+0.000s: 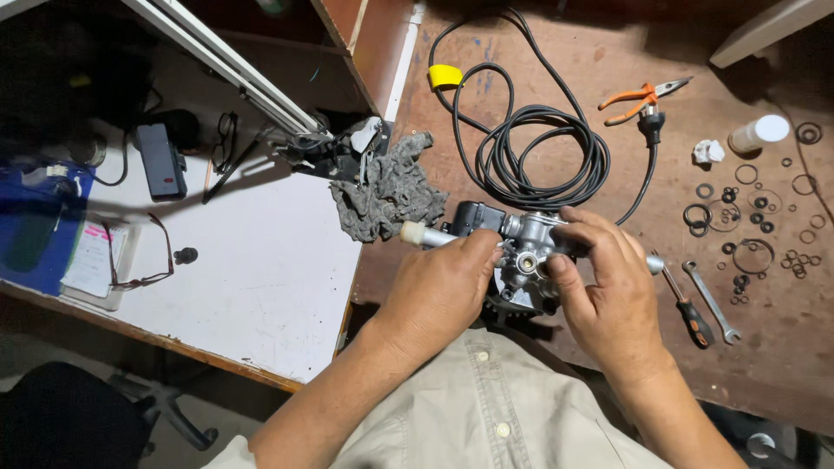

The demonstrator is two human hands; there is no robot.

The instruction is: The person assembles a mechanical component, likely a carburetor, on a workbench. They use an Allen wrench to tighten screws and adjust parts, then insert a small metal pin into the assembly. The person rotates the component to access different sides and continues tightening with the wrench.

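Note:
Both my hands hold a grey metal pump unit with a black part at its back, over the brown workbench. My left hand grips its left side, fingertips near a round brass-coloured port on the front. My right hand wraps over the top and right side. A pale nozzle stub sticks out to the left of the unit. A metal shaft end shows past my right hand.
A coiled black power cable with a yellow tag lies behind, next to orange-handled pliers. A grey rag lies at left. A screwdriver, spanner and several rubber rings lie at right. A white table holds glasses and a phone.

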